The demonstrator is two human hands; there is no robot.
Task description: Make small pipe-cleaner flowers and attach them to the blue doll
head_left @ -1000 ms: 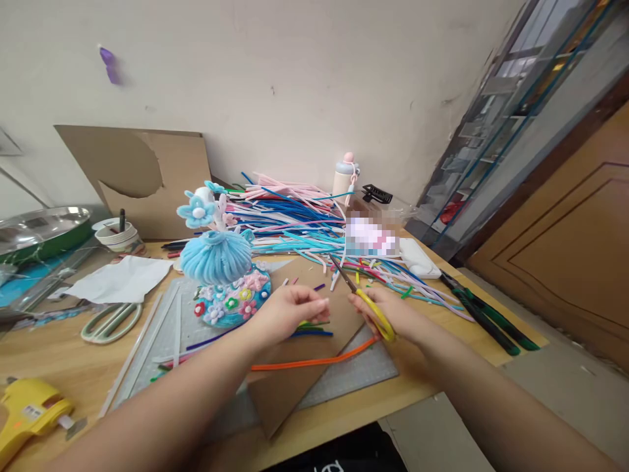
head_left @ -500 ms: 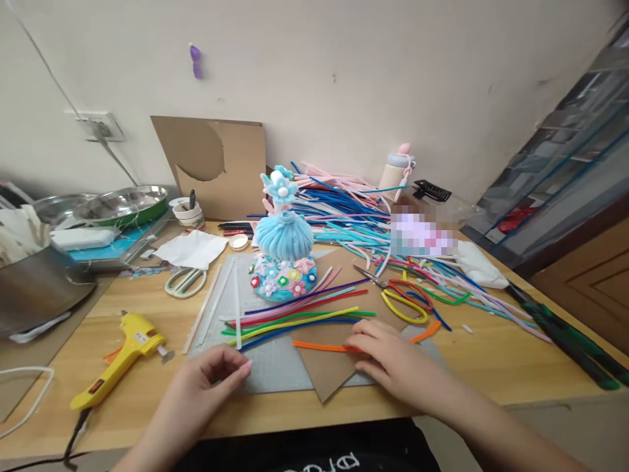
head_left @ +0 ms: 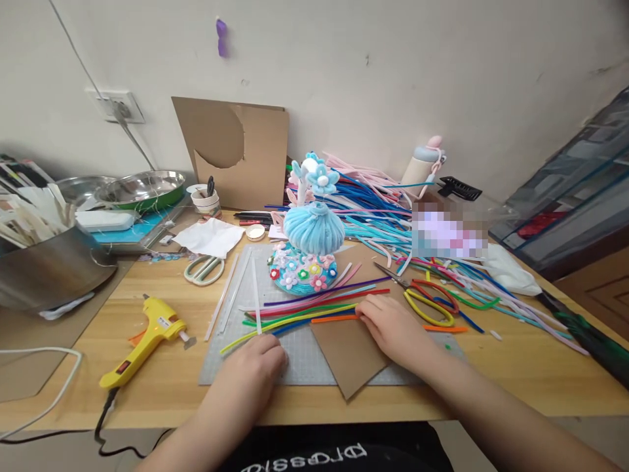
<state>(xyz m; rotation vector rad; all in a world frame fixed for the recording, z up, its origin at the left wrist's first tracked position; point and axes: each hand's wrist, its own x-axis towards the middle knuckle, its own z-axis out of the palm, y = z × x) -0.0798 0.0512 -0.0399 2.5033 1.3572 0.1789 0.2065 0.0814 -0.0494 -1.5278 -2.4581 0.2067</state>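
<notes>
My right hand is closed on an orange pipe cleaner that lies over a piece of brown cardboard. My left hand rests palm down on the grey cutting mat, fingers curled under; what they hold, if anything, is hidden. Just past its knuckles lies a clear glue stick. Several coloured pipe cleaners run side by side between my hands and a light blue fluffy ornament with small flowers round its base.
A yellow glue gun lies at left. Scissors with red and yellow handles lie right of the pipe cleaners. A metal pot stands far left, and a pile of pipe cleaners fills the back. White-handled scissors lie left of the mat.
The view has shifted, so the scene sits further right. My left hand has turned palm down with its fingers curled under. My right hand has moved up with the orange pipe cleaner towards the others.
</notes>
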